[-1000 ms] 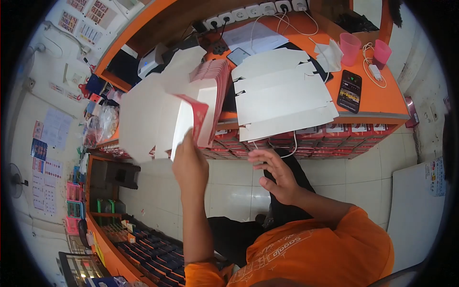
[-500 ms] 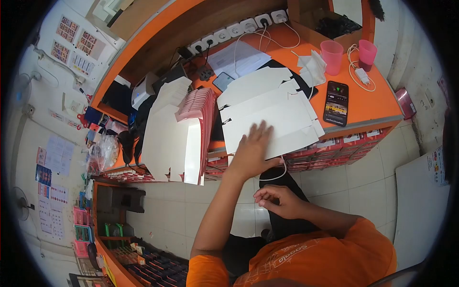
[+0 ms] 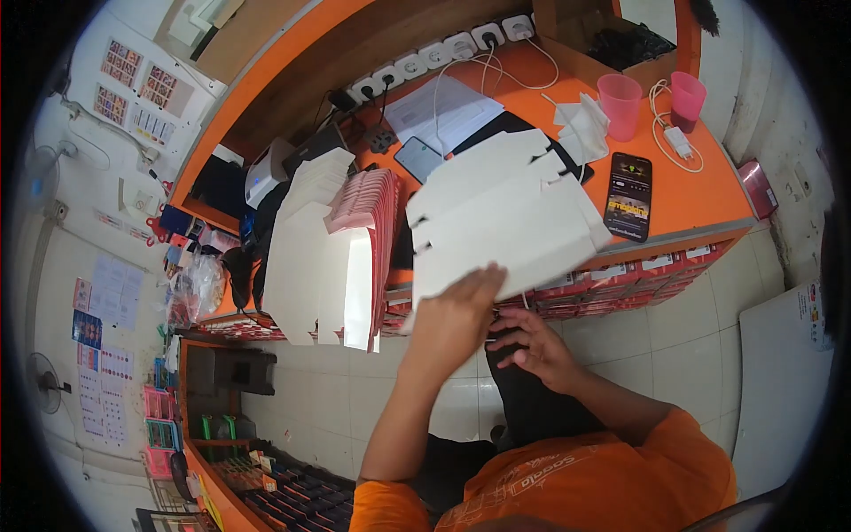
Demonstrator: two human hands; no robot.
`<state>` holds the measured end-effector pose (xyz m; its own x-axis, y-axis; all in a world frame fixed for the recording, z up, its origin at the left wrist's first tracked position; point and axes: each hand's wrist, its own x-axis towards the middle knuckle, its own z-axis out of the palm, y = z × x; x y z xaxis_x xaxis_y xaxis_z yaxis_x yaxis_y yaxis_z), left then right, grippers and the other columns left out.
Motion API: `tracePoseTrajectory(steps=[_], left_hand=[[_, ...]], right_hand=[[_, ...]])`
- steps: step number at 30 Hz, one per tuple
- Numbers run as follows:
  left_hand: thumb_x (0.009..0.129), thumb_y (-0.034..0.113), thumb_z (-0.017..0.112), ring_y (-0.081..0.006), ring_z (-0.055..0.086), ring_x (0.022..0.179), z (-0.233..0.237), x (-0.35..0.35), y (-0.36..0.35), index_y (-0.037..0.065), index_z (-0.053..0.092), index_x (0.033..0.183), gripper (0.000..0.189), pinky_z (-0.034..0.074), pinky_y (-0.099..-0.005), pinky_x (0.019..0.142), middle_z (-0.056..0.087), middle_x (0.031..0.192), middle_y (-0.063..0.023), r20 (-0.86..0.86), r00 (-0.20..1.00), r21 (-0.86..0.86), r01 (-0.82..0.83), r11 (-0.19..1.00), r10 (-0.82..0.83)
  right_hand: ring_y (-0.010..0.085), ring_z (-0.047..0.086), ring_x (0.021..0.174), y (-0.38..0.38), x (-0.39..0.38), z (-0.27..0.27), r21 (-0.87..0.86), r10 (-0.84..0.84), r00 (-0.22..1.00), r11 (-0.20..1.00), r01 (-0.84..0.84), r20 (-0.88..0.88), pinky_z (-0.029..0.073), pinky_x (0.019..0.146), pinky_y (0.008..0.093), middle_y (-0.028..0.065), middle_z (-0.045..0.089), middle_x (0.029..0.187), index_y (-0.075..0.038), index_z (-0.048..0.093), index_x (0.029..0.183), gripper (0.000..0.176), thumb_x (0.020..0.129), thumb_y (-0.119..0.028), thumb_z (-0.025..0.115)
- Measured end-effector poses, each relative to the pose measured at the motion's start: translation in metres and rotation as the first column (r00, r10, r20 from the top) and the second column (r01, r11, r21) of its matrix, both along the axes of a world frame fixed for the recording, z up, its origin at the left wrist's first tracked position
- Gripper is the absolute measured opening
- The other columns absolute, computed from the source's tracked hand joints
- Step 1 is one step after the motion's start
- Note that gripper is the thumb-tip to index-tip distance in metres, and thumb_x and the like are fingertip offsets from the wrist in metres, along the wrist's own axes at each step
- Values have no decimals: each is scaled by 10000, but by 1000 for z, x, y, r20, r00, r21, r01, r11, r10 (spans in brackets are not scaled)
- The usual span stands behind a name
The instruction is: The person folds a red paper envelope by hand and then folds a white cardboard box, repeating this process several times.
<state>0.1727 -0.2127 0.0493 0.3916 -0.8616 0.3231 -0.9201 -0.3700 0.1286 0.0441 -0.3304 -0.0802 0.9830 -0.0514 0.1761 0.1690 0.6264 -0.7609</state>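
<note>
A white die-cut carton blank (image 3: 505,217) with slotted edges lies tilted over the front of the orange desk. My left hand (image 3: 461,310) is closed on its near edge, fingers on top, thumb hidden. Just below that edge my right hand (image 3: 539,350) hangs with fingers apart and bent, holding nothing I can see. To the left stands a fanned stack of similar blanks (image 3: 306,266), some showing pink-red sides (image 3: 377,204).
On the orange desk (image 3: 700,195) are a black phone (image 3: 628,197), a second phone (image 3: 418,158), two pink cups (image 3: 619,106), a white charger with cable (image 3: 678,142) and papers (image 3: 443,111). A row of sockets (image 3: 434,58) runs along the back. Red packs (image 3: 656,275) line the desk front.
My left hand has gone from lying flat on the blank to gripping its near edge, and the blank has tilted. My right hand has moved up towards that edge, its fingers opening.
</note>
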Motion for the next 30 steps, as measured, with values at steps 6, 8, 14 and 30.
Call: tracePoseTrajectory(steps=[6, 8, 14, 30], left_hand=[[844, 148, 753, -276, 695, 1068, -3, -52, 16, 130, 716, 1222, 380, 585, -381, 847, 725, 1166, -68, -334, 942, 96, 61, 993, -25], [843, 185, 774, -277, 693, 1053, -4, -53, 22, 129, 728, 1201, 365, 580, -376, 847, 727, 1143, -57, -377, 926, 84, 51, 995, -16], [864, 178, 757, -280, 690, 1044, -14, -42, 37, 113, 755, 1141, 285, 564, -380, 867, 732, 1116, -49, -512, 857, 81, 112, 990, -55], [898, -87, 609, -353, 739, 851, -23, -102, 97, -92, 693, 1070, 191, 581, -360, 787, 734, 1010, -249, -89, 948, -763, -263, 590, 307]], right_hand=[[201, 497, 1300, 15, -15, -83, 51, -115, 990, 993, 111, 76, 408, 1112, 413, 83, 500, 1377, -58, 411, 1453, 646, 999, -448, 655], [196, 478, 1325, 28, -22, -73, 118, -157, 983, 982, 145, 91, 403, 1111, 391, 81, 489, 1412, -50, 401, 1465, 669, 997, -454, 656], [214, 478, 1335, 43, -31, -95, 280, -92, 996, 956, 85, 10, 400, 1104, 403, 93, 507, 1414, -64, 473, 1432, 595, 1002, -433, 657], [279, 600, 1211, -10, 39, 26, 348, -73, 927, 914, 210, -367, 512, 1013, 468, 147, 582, 1344, -47, 477, 1401, 530, 1050, -442, 510]])
